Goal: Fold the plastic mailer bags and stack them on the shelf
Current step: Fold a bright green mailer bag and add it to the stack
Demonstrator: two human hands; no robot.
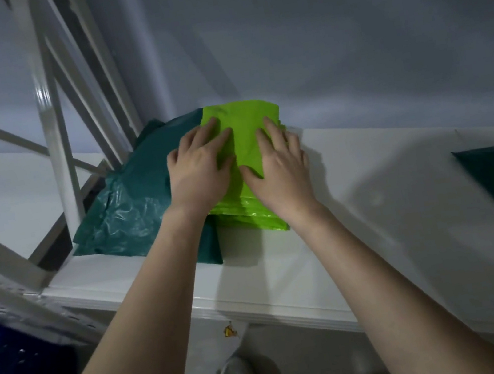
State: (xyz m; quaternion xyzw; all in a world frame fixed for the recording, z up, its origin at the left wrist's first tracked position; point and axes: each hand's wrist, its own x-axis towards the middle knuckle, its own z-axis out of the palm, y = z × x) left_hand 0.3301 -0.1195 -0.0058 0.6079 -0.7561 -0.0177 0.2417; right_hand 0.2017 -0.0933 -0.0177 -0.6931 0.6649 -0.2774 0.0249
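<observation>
**Presently: Both Hands Flat on the Green Mailer Stack**

The white shelf (373, 215) carries dark teal mailer bags (132, 205) at left, against the metal frame upright (50, 121). Just beside them, overlapping their edge, sits the stack of folded lime-green mailer bags (246, 151). The left hand (200, 168) and right hand (281, 165) press on its top, fingers straight and slightly spread.

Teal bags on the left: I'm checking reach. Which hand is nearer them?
Left. The left hand presses the green stack at its edge beside the teal bags; the right hand presses the stack's far side.
</observation>
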